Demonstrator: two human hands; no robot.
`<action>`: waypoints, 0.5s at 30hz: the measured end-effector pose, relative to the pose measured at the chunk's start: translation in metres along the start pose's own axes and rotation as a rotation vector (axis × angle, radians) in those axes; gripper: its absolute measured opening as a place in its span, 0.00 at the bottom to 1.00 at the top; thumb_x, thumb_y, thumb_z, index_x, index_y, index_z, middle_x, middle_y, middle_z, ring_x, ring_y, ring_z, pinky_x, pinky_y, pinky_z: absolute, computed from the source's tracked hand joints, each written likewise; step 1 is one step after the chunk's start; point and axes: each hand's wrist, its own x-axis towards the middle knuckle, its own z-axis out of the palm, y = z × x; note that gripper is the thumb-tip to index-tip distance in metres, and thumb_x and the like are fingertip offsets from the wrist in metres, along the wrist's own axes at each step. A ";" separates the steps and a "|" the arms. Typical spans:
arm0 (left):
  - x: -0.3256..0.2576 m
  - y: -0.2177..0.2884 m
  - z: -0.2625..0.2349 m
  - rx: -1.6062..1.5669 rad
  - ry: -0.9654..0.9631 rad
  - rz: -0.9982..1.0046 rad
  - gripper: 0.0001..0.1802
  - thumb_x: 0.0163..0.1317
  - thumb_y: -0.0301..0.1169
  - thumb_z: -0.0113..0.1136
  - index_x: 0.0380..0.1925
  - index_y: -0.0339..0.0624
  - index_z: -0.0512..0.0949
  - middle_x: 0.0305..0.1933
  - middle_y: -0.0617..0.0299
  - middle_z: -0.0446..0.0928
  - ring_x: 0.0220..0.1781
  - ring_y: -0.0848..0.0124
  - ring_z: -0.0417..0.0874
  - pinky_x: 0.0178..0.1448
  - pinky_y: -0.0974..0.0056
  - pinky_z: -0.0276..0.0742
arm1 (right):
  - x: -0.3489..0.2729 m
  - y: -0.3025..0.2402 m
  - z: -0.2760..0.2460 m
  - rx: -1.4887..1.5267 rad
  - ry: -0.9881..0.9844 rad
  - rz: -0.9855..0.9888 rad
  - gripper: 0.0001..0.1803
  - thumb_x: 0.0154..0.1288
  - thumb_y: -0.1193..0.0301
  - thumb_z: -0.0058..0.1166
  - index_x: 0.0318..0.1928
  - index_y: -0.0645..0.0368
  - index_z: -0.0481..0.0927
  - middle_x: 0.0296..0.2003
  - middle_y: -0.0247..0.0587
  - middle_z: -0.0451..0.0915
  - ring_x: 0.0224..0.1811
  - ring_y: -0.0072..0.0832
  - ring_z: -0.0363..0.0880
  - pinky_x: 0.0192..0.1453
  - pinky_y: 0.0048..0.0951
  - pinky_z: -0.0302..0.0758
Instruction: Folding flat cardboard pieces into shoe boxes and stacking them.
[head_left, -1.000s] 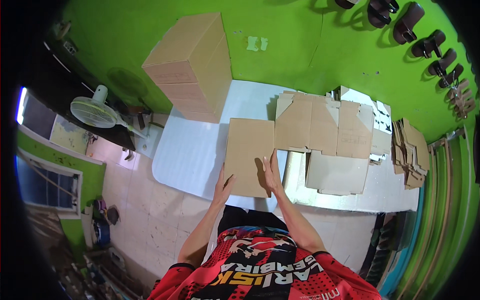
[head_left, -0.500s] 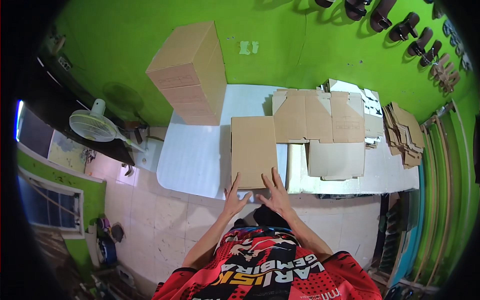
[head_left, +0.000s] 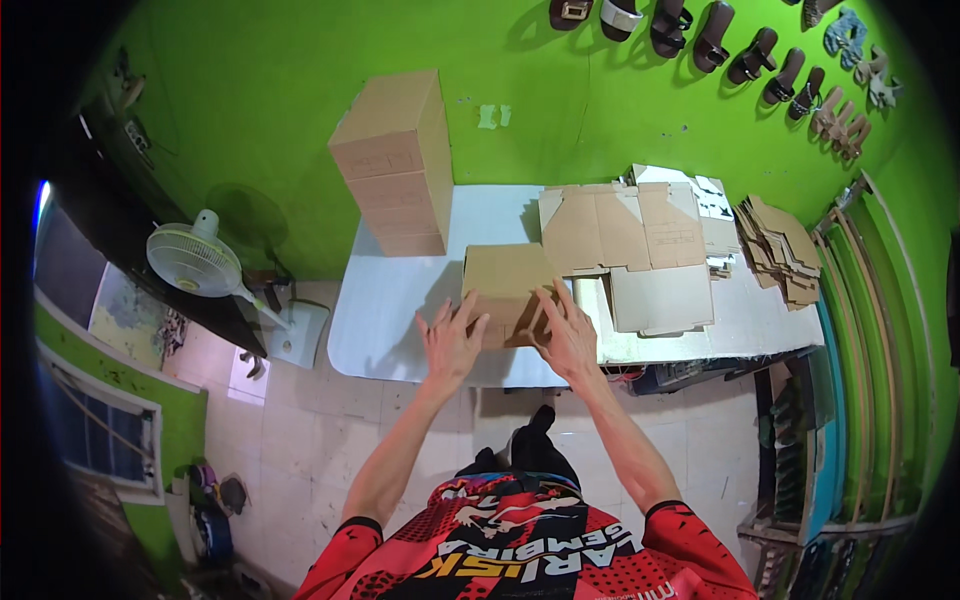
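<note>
A brown cardboard box sits at the front of the white table, its top and near side both showing. At its left front corner is my left hand, fingers spread, with the index finger and thumb against the cardboard. My right hand bends around the right front corner, fingers on the edge and thumb lower on the near side. A narrow cardboard edge shows by that thumb; I cannot make out whether it is a flap. The box's underside is hidden.
A tall stack of closed boxes stands at the table's back left. Flat cardboard blanks lie to the right, with more pieces at the far right end. A fan stands left of the table. Sandals hang on the green wall.
My hands have moved up from the box's near edge onto its front corners. The near side of the box now shows below a foreshortened top. The whole view has shifted.
</note>
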 end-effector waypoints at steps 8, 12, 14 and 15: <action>0.060 0.010 -0.052 0.228 -0.486 0.041 0.80 0.37 0.46 0.88 0.85 0.57 0.38 0.77 0.44 0.66 0.80 0.48 0.66 0.75 0.12 0.47 | 0.041 0.008 -0.012 -0.160 -0.249 -0.100 0.71 0.41 0.56 0.86 0.83 0.40 0.53 0.81 0.50 0.54 0.69 0.61 0.71 0.73 0.59 0.70; 0.069 0.000 -0.050 0.213 -0.431 0.076 0.75 0.35 0.44 0.88 0.82 0.53 0.49 0.81 0.48 0.59 0.83 0.47 0.58 0.76 0.12 0.41 | 0.054 0.013 -0.014 -0.175 -0.194 -0.163 0.68 0.41 0.55 0.86 0.81 0.35 0.56 0.77 0.44 0.61 0.75 0.64 0.65 0.78 0.79 0.49; 0.060 0.009 -0.056 0.258 -0.273 0.174 0.70 0.35 0.44 0.88 0.80 0.51 0.55 0.83 0.49 0.55 0.86 0.48 0.52 0.76 0.12 0.36 | 0.055 0.013 -0.021 -0.241 -0.056 -0.249 0.68 0.38 0.54 0.86 0.81 0.32 0.58 0.74 0.43 0.65 0.76 0.60 0.63 0.77 0.86 0.33; 0.058 0.014 -0.059 0.300 -0.131 0.264 0.66 0.35 0.44 0.87 0.78 0.49 0.61 0.85 0.49 0.51 0.88 0.48 0.45 0.76 0.11 0.30 | 0.055 0.015 -0.026 -0.245 -0.045 -0.254 0.68 0.38 0.54 0.86 0.81 0.32 0.58 0.74 0.43 0.65 0.76 0.60 0.63 0.77 0.86 0.33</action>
